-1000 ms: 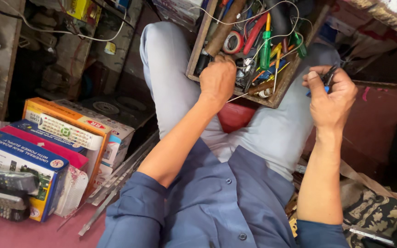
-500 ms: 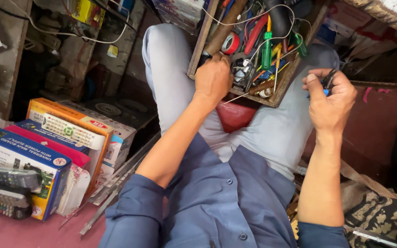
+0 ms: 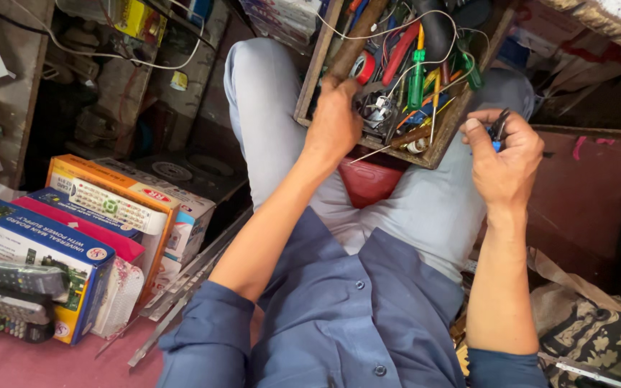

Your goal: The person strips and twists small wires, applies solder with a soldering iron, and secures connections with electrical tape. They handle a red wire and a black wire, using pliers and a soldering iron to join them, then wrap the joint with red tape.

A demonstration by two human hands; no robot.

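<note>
Left hand (image 3: 336,118) is down in the wooden tray (image 3: 461,118) on the lap, fingers curled among the tools at its near-left corner (what they grip, I cannot tell). Right hand (image 3: 506,162) hovers just off the tray's right edge, fingers closed around small pliers (image 3: 498,129).

The wooden tray (image 3: 310,86) is brown and holds a green-handled screwdriver (image 3: 416,75), red-handled pliers (image 3: 402,50) and a red tape roll (image 3: 363,67). The trousers (image 3: 267,108) are pale grey, the shirt (image 3: 339,316) slate blue. By the left edge, the boxes (image 3: 102,208) are orange, blue and pink. The cloth (image 3: 598,338) at bottom right is black with a cream floral pattern.
</note>
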